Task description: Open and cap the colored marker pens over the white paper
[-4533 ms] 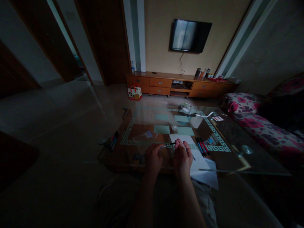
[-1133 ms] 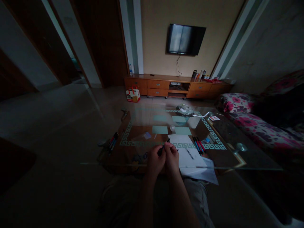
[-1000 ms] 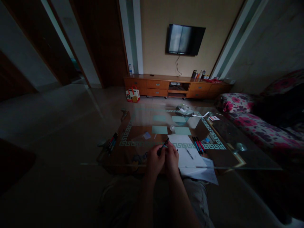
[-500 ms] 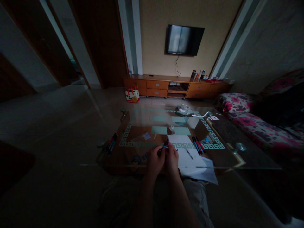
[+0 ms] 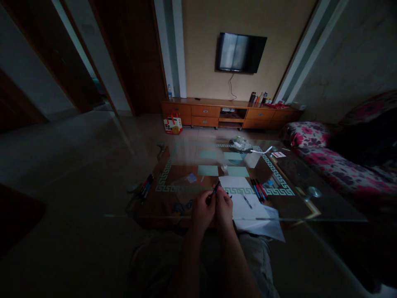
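In the head view my left hand (image 5: 202, 207) is closed around a dark pen (image 5: 214, 190) with a bit of blue on it, its tip pointing up and away from me. My right hand (image 5: 223, 207) presses against the left, fingers curled at the same pen. A small dark end shows past the right fingers; what it belongs to is hidden. Just beyond and to the right lie white paper sheets (image 5: 238, 184), with another pen (image 5: 247, 201) resting on them. Several red, blue and black pens (image 5: 259, 190) lie to the right of the paper.
The glass table (image 5: 186, 145) carries more pens (image 5: 147, 188) at its left side, a clear plastic bag (image 5: 241, 143) at the back and a red-and-white card (image 5: 278, 154). A flowered sofa (image 5: 322, 157) stands at right; a low wooden cabinet (image 5: 204, 111) is behind.
Both hands stay in the same place around the pen. The right fingers have shifted very slightly; the things on the table have not moved.
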Motion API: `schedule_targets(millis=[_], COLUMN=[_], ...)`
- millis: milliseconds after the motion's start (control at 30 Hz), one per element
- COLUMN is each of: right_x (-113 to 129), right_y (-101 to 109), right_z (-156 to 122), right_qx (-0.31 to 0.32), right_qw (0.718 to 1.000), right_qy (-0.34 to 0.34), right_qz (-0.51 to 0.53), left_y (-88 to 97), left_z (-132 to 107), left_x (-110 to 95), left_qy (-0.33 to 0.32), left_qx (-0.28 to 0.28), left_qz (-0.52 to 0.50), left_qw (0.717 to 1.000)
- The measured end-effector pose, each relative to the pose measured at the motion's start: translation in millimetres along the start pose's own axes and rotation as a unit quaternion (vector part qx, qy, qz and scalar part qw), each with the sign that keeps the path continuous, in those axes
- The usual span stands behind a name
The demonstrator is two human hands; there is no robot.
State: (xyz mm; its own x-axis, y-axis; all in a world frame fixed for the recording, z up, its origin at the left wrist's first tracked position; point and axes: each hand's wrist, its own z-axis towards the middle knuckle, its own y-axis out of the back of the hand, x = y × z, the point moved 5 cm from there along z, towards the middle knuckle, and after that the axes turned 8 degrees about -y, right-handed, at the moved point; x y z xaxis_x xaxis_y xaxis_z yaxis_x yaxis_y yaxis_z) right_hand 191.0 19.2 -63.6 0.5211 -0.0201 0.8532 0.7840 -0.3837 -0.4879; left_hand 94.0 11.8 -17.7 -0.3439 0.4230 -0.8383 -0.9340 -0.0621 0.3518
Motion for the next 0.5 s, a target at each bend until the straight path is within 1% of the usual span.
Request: schedule_targets(millis=[133, 200, 400, 500], right_x=[1.5, 1.9, 0.5, 0.3], right_y=[0.7, 0.9, -0.5, 0.7], right_z=[0.0, 0.0, -0.4, 0.2], right_qx=[-0.012, -0.016, 0.001, -0.006], right_qw=[1.000, 1.000, 1.000, 1.000], right_qy=[0.016, 0.013, 0.003, 0.003], right_qz=[0.008, 0.012, -0.004, -0.007], left_y=[0.5, 0.1, -0.6, -1.0], left_z=[0.0, 0.1, 0.2, 0.1], left_x=[-1.1, -1.7, -1.5, -0.7], left_qy=[0.002, 0.003, 0.006, 0.004], left_qx=[0.000, 0.005, 0.006, 0.007], left_qz=[0.002, 0.000, -0.004, 0.001], left_qw=[1.000, 1.000, 1.000, 1.000])
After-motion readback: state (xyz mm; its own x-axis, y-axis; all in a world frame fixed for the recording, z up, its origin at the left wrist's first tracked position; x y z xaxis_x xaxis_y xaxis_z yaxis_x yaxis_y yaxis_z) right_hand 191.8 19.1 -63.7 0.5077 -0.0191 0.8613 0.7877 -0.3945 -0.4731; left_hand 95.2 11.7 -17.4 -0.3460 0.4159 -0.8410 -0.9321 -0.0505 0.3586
